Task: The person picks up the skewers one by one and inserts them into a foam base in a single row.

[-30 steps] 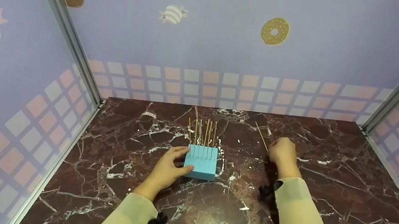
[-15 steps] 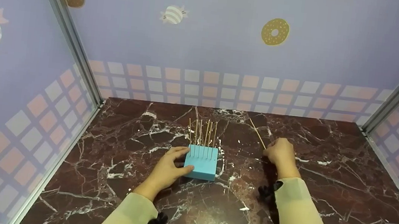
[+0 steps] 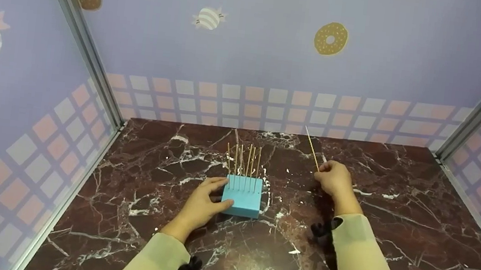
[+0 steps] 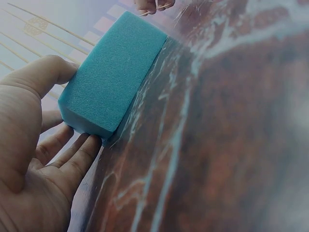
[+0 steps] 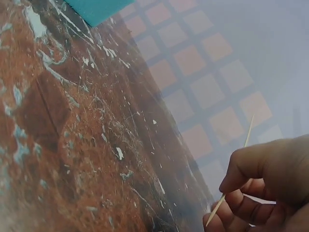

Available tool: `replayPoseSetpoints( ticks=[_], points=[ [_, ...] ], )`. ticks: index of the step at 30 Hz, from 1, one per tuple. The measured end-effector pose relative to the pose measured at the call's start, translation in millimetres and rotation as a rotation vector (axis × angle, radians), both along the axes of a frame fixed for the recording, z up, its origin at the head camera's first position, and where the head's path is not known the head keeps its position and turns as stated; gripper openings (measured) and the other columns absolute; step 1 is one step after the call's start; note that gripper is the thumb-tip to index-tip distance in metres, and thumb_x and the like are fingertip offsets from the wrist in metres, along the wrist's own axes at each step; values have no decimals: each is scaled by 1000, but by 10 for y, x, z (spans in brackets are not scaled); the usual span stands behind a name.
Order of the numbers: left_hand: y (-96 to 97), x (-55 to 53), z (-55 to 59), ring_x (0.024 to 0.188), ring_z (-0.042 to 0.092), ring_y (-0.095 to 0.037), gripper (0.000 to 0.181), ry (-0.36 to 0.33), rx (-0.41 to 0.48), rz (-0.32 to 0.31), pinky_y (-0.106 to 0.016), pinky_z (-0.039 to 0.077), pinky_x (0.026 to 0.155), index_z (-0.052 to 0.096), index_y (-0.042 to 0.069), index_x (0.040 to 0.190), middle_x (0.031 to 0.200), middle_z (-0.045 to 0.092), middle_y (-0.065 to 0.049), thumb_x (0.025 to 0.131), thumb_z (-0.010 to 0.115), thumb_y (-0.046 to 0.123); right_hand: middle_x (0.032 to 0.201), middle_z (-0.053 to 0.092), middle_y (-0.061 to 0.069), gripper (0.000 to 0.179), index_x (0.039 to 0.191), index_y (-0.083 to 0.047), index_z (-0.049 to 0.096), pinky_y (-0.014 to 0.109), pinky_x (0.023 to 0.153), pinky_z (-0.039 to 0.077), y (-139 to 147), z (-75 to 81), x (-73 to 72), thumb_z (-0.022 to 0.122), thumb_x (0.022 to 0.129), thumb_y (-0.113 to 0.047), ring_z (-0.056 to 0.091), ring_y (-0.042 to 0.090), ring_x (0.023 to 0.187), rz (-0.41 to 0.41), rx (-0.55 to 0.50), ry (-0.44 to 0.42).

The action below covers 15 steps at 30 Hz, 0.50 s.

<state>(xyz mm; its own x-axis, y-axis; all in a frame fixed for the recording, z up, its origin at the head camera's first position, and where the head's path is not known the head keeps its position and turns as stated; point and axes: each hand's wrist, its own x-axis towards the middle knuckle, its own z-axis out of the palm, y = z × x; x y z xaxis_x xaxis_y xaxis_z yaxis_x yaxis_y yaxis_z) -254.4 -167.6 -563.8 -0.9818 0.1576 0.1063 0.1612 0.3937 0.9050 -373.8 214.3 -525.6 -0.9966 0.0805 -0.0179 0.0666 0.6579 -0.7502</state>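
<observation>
A light-blue foam block [image 3: 241, 200] lies on the dark marble-patterned table, with several thin bamboo skewers [image 3: 249, 161] standing upright in a row in its top. My left hand [image 3: 201, 203] holds the block at its left side, thumb on the top near the front edge and fingers along the side; the left wrist view shows the fingers against the foam's end face [image 4: 87, 123]. To the right, my right hand [image 3: 336, 180] pinches one bamboo skewer [image 3: 312, 150] near its lower end. In the right wrist view the skewer's short pointed end [image 5: 209, 220] sticks out below the fingertips.
The table [image 3: 395, 207] is backed by a purple wall [image 3: 259, 51] with printed donuts and pink and white squares. Side walls stand left and right, with metal posts [image 3: 83, 44] in the corners. Small white flecks lie or show around the block.
My right hand has moved slightly left and turned, and its skewer has swung up so the far tip now reaches higher. The left hand and the block have stayed put.
</observation>
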Motion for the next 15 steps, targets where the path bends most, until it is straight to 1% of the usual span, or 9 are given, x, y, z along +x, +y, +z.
replayPoseSetpoints(
  ticks=[2,4,6,10,13,15],
  points=[
    [1,-2,-5,140,67,-45,70,8,-2,-3,-50,66,115,58,1,163,169,51,-21,103,86,21,95,69,10,16,111,2,69,26,62,52,-18,0,-2,71,98,-7,62,15,72,8,-59,4],
    [2,-5,-7,140,68,-45,70,9,1,-3,-50,66,115,58,0,163,169,51,-21,103,86,20,92,66,7,16,113,4,68,24,57,51,-42,-1,-3,68,98,-3,60,12,66,17,-143,2],
    [3,-7,-7,141,67,-45,70,7,1,0,-51,65,116,58,0,163,169,51,-21,103,86,21,94,62,5,19,117,6,66,23,59,54,-78,2,-3,65,99,-1,59,12,69,31,-235,-6],
    [2,-7,2,143,66,-44,70,1,6,0,-52,64,118,58,2,164,170,50,-20,103,85,22,97,60,3,27,124,10,62,24,63,61,-169,23,7,60,98,3,61,13,75,64,-427,-20],
    [-1,-1,11,142,67,-44,70,-4,11,-6,-52,64,117,57,3,165,171,49,-19,104,85,22,96,61,0,29,124,9,62,24,63,63,-230,40,22,61,95,6,61,11,76,86,-510,-21],
    [-5,1,15,140,68,-43,70,-10,12,-8,-51,65,116,57,3,165,171,49,-18,104,85,23,95,61,-1,25,120,7,63,24,63,63,-258,36,29,63,95,7,61,11,76,95,-551,-20]
  ],
)
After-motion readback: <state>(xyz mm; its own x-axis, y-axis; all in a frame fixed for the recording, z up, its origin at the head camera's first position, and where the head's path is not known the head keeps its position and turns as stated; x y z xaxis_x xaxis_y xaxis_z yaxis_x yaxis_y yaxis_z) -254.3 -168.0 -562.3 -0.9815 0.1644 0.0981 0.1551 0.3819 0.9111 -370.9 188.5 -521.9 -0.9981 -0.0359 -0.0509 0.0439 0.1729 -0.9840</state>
